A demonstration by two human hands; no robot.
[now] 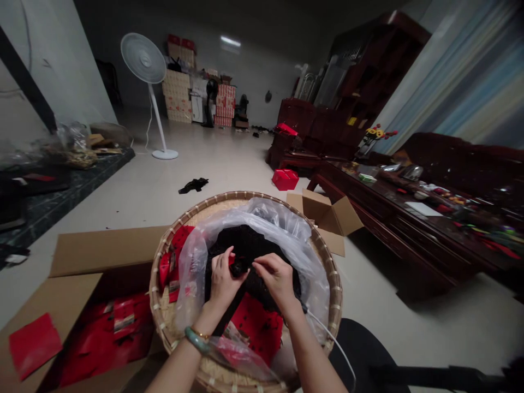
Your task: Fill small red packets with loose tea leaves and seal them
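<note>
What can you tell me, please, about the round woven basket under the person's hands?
The round woven basket is shallow, of pale split bamboo, with a thick bound rim. It holds a clear plastic bag of black material, and red packets. Its left side sits beside an open cardboard box.

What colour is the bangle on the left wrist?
The bangle is pale green; the head view shows it best.

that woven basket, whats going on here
A person's left hand and right hand are pinching black material inside a clear plastic bag, which sits in a round woven bamboo basket. Red packets lie in the open cardboard box beside the basket.
</note>
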